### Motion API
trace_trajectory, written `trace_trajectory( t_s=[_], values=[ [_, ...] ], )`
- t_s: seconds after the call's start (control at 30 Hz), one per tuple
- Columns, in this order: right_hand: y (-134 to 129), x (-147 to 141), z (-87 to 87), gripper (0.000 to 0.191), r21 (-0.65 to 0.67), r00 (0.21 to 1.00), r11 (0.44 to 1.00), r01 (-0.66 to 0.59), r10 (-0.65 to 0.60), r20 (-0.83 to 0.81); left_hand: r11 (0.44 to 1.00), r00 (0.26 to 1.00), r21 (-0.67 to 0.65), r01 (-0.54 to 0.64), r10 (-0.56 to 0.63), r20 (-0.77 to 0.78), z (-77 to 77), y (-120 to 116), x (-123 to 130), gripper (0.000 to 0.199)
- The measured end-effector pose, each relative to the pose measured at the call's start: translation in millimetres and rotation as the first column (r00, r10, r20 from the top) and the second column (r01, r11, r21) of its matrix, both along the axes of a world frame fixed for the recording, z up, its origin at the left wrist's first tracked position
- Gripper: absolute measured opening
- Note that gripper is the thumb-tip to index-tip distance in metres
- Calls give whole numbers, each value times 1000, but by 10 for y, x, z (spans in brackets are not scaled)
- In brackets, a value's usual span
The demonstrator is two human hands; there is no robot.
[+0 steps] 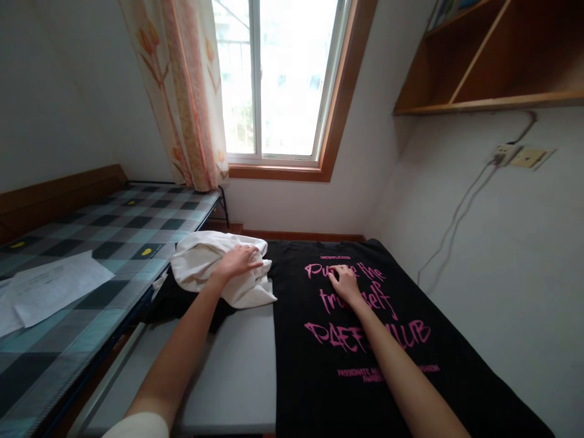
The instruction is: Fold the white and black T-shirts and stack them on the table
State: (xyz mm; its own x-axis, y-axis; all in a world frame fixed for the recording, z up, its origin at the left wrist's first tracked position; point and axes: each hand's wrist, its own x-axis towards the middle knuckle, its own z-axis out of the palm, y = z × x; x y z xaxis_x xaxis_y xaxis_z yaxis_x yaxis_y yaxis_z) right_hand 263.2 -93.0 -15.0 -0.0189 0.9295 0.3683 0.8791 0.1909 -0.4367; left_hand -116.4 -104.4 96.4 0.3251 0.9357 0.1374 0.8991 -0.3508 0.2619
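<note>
A black T-shirt (301,377) with pink lettering is spread over the right part of a light grey tabletop (237,371). My right hand (345,285) rests on the lettering near the top, fingers slightly bent and apart, with nothing visible in them. To the left lies a bunched white cloth (196,258), perhaps a garment; its folds hide its exact kind. My left hand (237,263) lies on top of this cloth with its fingers stretched out. Dark fabric (182,301) shows beneath the white cloth and hangs by the table's left edge.
A bed with a checked mattress (104,243) stands left, with paper sheets (57,286) on it. Ahead are a curtain (182,91) and a window (292,79). A wooden shelf (493,103) and a socket with a cable (504,155) are on the right wall.
</note>
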Motion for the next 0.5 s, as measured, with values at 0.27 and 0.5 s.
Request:
trace_trajectory(
  t_s=[0.27,0.5],
  values=[
    [-128,32,-25,25,24,998,999,-47,48,-47,997,997,72,-23,17,78,169,-74,-131,33],
    [-147,45,-11,24,37,995,995,-87,89,-53,946,971,254,-204,162,175,337,-105,-146,21]
  ],
)
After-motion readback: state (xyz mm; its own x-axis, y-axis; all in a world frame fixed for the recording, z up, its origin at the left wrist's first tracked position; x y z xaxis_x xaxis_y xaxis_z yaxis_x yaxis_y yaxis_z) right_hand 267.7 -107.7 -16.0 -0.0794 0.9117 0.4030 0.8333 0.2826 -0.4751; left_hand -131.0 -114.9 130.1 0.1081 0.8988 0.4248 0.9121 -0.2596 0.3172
